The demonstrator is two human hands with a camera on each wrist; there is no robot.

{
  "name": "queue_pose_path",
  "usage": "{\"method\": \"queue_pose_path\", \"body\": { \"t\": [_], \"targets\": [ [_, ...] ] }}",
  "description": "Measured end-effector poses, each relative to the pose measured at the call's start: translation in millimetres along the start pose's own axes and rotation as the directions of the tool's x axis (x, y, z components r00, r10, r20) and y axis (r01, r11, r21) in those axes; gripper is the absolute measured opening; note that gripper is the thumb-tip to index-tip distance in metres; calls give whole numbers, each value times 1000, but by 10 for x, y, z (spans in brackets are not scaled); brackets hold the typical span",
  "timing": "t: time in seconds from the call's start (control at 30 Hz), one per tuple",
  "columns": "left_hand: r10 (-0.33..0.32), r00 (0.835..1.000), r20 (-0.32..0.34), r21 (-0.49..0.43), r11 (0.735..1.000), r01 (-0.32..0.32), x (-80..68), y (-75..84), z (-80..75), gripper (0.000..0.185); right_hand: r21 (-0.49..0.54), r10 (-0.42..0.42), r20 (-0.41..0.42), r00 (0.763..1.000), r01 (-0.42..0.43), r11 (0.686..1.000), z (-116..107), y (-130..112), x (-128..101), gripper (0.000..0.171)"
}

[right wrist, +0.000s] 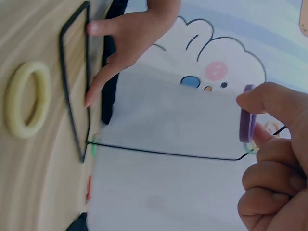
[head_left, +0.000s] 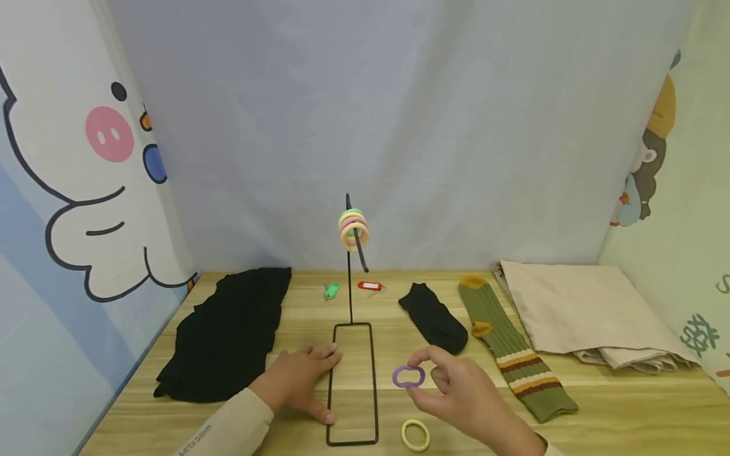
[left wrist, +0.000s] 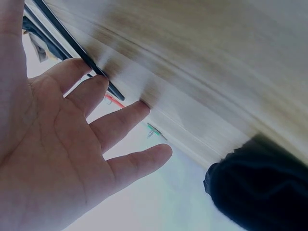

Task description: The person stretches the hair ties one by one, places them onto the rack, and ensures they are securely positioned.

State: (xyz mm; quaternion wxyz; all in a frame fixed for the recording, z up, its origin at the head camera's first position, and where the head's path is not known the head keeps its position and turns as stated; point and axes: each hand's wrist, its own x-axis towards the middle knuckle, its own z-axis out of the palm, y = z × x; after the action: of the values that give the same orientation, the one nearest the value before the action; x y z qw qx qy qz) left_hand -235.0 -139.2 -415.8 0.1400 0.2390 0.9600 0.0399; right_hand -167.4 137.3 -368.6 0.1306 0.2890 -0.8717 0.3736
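My right hand (head_left: 464, 387) pinches a purple hair tie (right wrist: 247, 118) between thumb and forefinger, off the table and right of a black wire stand (head_left: 374, 380). The squeezed tie looks oval in the head view. My left hand (head_left: 302, 379) lies spread at the left bar of the stand's rectangular base, with fingertips and thumb right at the bar. From the base a thin post rises to a slanted arm, where several pastel hair ties (head_left: 343, 237) hang. A pale yellow hair tie (head_left: 403, 436) lies on the table below the right hand.
Black cloth (head_left: 228, 335) lies to the left. Behind the base are a green key tag (head_left: 331, 291) and a red one (head_left: 370, 285). To the right lie a black sock (head_left: 435, 318), a striped green sock (head_left: 507, 345) and folded beige cloth (head_left: 582, 310). A pale curtain (head_left: 422, 126) hangs behind.
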Motion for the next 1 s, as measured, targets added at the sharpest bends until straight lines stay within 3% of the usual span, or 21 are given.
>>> {"method": "queue_pose_path", "body": {
  "t": [0.1,0.27,0.43,0.57,0.67,0.73,0.8,1.0],
  "targets": [
    [5,1000,3,-9,1000,-5,3,3,4,108,32,-147,-137,980,153,988,37,-81,51,31],
    [1,1000,-4,8,1000,-1,-1,-4,11,109,46,-333,-295,896,361,931,73,-231,203,26],
    [-2,1000,-15,16,1000,3,3,-9,10,109,-20,-460,-426,779,501,865,44,-436,357,27],
    [-7,1000,-9,9,1000,7,6,-5,5,108,-147,-556,-521,648,574,806,-16,-601,504,29],
    [-10,1000,-4,4,1000,10,6,2,1,108,-213,-584,-554,594,577,789,-65,-695,624,28],
    [-11,1000,-2,5,1000,11,4,8,-4,108,-236,-590,-560,582,570,787,-95,-729,708,27],
    [-13,1000,-3,8,1000,13,0,12,-8,108,-258,-585,-560,586,548,796,-113,-738,793,27],
    [-3,1000,-11,5,1000,3,-7,11,-4,109,-315,-548,-543,636,451,835,-103,-673,1032,30]
  ]
}}
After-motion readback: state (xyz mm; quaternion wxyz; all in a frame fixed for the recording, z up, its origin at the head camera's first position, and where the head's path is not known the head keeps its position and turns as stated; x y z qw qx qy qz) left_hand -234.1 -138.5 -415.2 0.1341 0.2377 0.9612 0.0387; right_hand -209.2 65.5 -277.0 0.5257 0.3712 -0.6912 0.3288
